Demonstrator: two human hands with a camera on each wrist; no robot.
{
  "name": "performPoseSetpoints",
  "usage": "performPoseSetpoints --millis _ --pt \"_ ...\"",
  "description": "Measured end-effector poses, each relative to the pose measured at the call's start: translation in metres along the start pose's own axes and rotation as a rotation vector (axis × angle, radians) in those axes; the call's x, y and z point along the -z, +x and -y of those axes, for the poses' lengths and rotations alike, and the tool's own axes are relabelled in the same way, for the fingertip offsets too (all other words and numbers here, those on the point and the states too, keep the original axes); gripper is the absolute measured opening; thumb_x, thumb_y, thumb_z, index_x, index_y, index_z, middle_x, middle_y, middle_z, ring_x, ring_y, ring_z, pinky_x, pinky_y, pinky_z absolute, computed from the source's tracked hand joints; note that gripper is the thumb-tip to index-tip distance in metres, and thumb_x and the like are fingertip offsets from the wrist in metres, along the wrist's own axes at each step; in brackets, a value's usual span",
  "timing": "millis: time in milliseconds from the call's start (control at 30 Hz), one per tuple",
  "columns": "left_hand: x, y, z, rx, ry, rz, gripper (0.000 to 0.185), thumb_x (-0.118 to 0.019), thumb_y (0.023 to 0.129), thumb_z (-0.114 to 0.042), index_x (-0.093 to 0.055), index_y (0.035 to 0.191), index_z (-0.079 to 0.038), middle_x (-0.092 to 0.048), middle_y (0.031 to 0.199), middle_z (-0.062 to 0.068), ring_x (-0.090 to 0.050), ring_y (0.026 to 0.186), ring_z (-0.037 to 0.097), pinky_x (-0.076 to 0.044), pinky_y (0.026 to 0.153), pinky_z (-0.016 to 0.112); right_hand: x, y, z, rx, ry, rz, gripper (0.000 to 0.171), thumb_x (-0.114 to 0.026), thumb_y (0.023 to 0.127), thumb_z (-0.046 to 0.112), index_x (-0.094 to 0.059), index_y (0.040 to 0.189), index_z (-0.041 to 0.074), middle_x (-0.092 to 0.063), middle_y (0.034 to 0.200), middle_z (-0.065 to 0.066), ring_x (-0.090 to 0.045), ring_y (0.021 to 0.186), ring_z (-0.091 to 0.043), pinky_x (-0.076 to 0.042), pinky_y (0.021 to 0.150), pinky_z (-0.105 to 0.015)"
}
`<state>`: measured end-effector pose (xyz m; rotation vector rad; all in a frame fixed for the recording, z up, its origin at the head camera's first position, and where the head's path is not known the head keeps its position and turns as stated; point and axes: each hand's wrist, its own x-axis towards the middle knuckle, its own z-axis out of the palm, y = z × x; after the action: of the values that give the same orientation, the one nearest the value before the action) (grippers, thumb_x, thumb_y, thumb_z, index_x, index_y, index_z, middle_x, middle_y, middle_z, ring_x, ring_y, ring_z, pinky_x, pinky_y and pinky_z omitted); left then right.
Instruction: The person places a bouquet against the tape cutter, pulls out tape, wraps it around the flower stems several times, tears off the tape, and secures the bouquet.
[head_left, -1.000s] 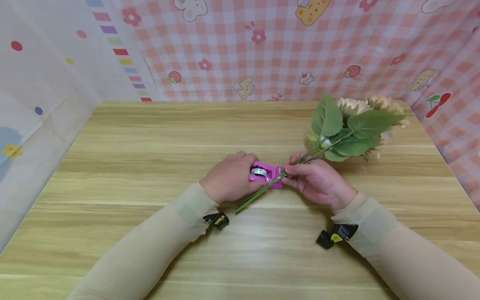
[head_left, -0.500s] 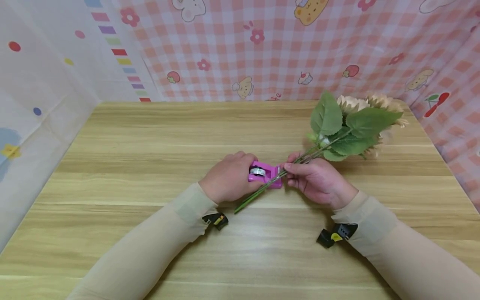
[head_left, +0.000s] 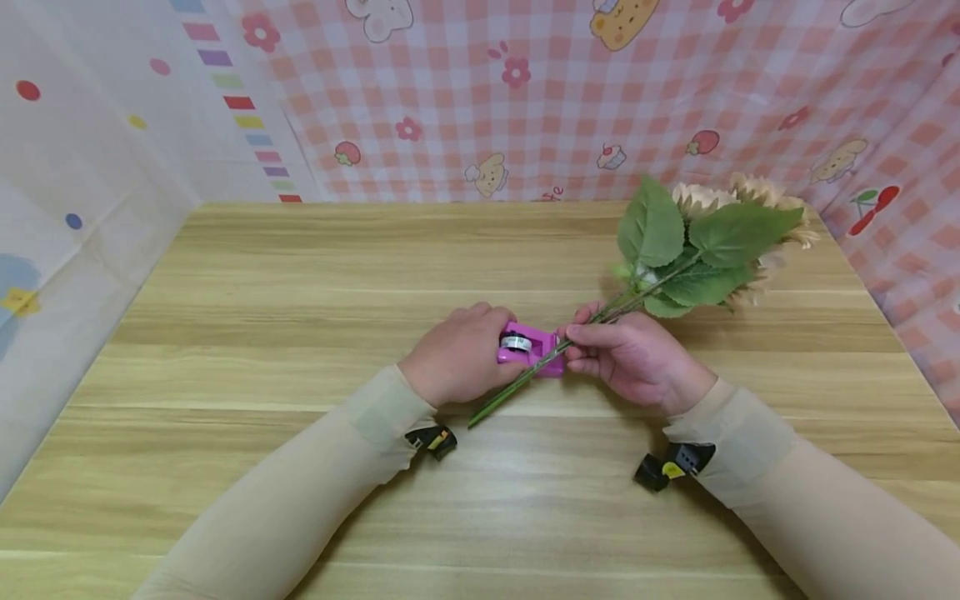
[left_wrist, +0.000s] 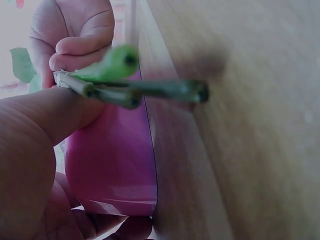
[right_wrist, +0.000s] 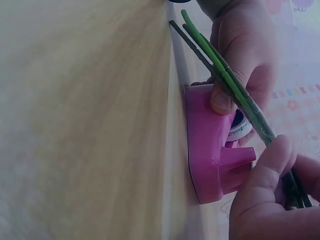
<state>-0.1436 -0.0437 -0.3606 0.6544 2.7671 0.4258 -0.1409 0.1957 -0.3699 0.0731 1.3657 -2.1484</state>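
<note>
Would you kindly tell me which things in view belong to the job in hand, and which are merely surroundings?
In the job:
bunch of flowers, stems held by the right hand
pink tape dispenser, gripped by the left hand
tape roll, in the dispenser

Surroundings:
wooden table beneath
patterned cloth behind
black wrist devices

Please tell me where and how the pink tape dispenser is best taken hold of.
Probably at the end with the tape roll, from the left, across its long sides, as the left hand holds the pink tape dispenser. Its body is narrow enough to span, while the other end carries the cutter, with the stems and the right hand close by.
</note>
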Motion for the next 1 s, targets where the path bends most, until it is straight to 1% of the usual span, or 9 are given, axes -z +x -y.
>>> performPoseSetpoints --millis 267,433,600,867,1000 --pt "0.0009 -0.0005 -0.0009 -0.007 0.012 -0.002 0.060 -0.066 0.098 -0.057 -0.060 0.137 -0.012 -0.060 0.108 -0.001 -0.057 0.091 0.017 -0.051 0.079 0.032 0.0002 0.0003 0.0031 -0.044 -0.002 -0.005 0.026 -0.062 0.103 -0.001 -0.064 0.080 0.009 -0.075 0.084 -0.006 -0.073 0.070 -0.014 -0.063 0.072 -0.027" --pt "0.0009 -0.0004 -0.0007 -0.008 0.015 -0.001 0.059 -0.066 0.098 -0.057 -0.061 0.135 -0.011 -0.060 0.106 -0.002 -0.057 0.090 0.017 -0.051 0.079 0.032 0.0003 -0.0001 0.0035 -0.038 -0.012 0.024 0.029 -0.062 0.102 -0.003 -0.064 0.076 0.009 -0.075 0.084 -0.007 -0.073 0.070 -0.015 -0.063 0.072 -0.027" --pt "0.0004 0.0003 -0.0002 -0.002 0.016 0.007 0.060 -0.066 0.098 -0.058 -0.060 0.136 -0.012 -0.059 0.106 -0.002 -0.057 0.090 0.017 -0.050 0.078 0.031 0.0001 -0.0009 0.0035 -0.031 -0.018 0.029 0.028 -0.059 0.101 -0.008 -0.063 0.080 0.009 -0.075 0.082 -0.008 -0.072 0.068 -0.015 -0.062 0.073 -0.026" --pt "0.0007 -0.0005 -0.0002 0.002 0.013 0.002 0.062 -0.065 0.099 -0.058 -0.059 0.140 -0.012 -0.060 0.109 -0.001 -0.057 0.092 0.017 -0.050 0.079 0.031 -0.0016 0.0000 0.0016 -0.015 -0.023 0.006 0.022 -0.055 0.100 -0.012 -0.059 0.094 0.009 -0.073 0.081 -0.007 -0.071 0.067 -0.014 -0.062 0.071 -0.025" --pt "0.0008 -0.0003 -0.0005 -0.001 0.011 0.001 0.061 -0.065 0.099 -0.058 -0.059 0.139 -0.012 -0.060 0.108 -0.001 -0.057 0.090 0.017 -0.050 0.077 0.030 -0.0018 -0.0006 0.0021 -0.018 -0.038 0.005 0.022 -0.055 0.100 -0.011 -0.062 0.093 0.008 -0.074 0.083 -0.007 -0.072 0.069 -0.014 -0.062 0.072 -0.025"
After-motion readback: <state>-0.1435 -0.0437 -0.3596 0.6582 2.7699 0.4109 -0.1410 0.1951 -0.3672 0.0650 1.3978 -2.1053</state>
